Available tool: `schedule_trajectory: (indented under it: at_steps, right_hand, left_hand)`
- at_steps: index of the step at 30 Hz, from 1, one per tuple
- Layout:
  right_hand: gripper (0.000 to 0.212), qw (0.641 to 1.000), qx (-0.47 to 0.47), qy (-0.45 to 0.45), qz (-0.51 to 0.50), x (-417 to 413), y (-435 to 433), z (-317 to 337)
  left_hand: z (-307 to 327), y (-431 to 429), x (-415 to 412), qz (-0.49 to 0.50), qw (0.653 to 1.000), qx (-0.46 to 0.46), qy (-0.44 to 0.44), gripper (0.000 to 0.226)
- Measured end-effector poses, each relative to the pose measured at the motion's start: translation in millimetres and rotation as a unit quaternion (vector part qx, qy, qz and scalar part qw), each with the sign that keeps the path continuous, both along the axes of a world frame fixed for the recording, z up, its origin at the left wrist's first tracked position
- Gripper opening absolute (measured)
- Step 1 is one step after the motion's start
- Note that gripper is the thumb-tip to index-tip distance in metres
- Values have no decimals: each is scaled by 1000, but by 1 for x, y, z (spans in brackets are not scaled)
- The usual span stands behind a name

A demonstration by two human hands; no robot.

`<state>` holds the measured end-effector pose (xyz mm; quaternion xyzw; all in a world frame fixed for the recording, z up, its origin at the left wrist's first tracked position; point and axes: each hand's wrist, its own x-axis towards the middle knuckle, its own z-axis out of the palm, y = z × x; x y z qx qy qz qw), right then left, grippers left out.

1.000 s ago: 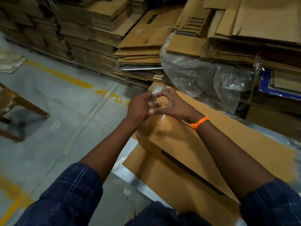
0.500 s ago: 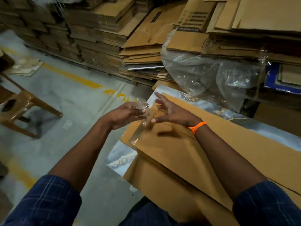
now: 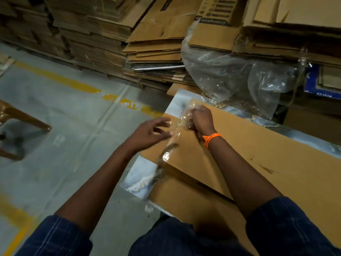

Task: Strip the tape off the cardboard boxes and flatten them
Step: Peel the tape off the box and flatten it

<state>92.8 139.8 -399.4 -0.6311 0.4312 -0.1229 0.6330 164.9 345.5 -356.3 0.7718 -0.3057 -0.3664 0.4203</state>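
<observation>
A flattened brown cardboard box [image 3: 258,154] lies on a marbled table top [image 3: 136,178], over another flat sheet [image 3: 184,200]. A strip of clear tape [image 3: 173,145] runs up from the box's left edge, partly peeled and crinkled. My right hand [image 3: 202,119], with an orange wrist band, grips the bunched upper end of the tape in a fist. My left hand [image 3: 149,133] hovers just left of the strip with fingers spread; its fingertips are at the tape, and contact is blurred.
Stacks of flattened cardboard [image 3: 153,52] fill the back. A clear plastic bag [image 3: 230,74] hangs over the stack behind the table. A brown plastic chair [image 3: 20,122] stands at the left on the grey floor with yellow lines [image 3: 60,80].
The tape wad passed from my left hand to my right, which closed round it and pulled up and right. My left hand opened. The camera tilted down and left.
</observation>
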Motion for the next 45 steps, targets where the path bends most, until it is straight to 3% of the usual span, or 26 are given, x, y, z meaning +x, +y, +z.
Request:
schedule_trajectory:
  at_steps: [2, 3, 7, 11, 15, 17, 18, 21, 25, 26, 28, 30, 32, 41, 45]
  right_hand:
    - [22, 998, 51, 16, -28, 5, -1, 5]
    - [25, 994, 99, 4, -48, 7, 2, 11]
    - [23, 957, 269, -54, -96, 4, 3, 23]
    - [44, 928, 316, -79, -181, 6, 10, 29]
    - [28, 896, 354, -136, -230, 5, 18, 27]
    - [33, 905, 337, -173, -194, 1, 22, 21]
    - [36, 926, 292, -181, -158, -3, 25, 16]
    - [35, 991, 45, -124, -31, -14, 32, -1]
    - [43, 987, -135, -79, 31, -26, 33, -8]
    - [44, 983, -163, -76, 33, -28, 32, -7]
    - [41, 975, -210, -63, 31, -31, 32, -6]
    - [40, 968, -246, -51, 15, -34, 32, -16]
    - [41, 963, -266, -47, 2, -35, 32, -23]
    - [45, 935, -349, -58, 9, -31, 42, -20]
    - [36, 925, -378, -19, 31, -28, 45, -31]
  left_hand:
    - [-25, 7, -28, -99, 993, 69, -4, 93]
    - [-39, 8, -42, -103, 992, 66, -19, 99]
    - [-75, -3, -70, 56, 989, 25, -134, 69]
    - [-77, -6, -66, 40, 976, 51, -208, 55]
    - [-78, -6, -54, 24, 964, 31, -263, 42]
    - [-77, -5, -49, 22, 960, 29, -276, 40]
    - [-78, -3, -46, 23, 959, 33, -280, 41]
    - [-76, 2, -39, 27, 960, 26, -278, 39]
    - [-65, 5, -20, -21, 980, -18, -199, 41]
    - [-64, 5, -13, -18, 989, -25, -143, 44]
    - [-63, 9, -6, 13, 998, -12, 60, 42]
    - [-63, 20, -7, 16, 969, 13, 245, 30]
    - [-70, 33, -14, 16, 948, 5, 318, 30]
    - [-71, 38, -32, 137, 886, -7, 444, 13]
    - [-73, 44, -34, 96, 921, -38, 375, 9]
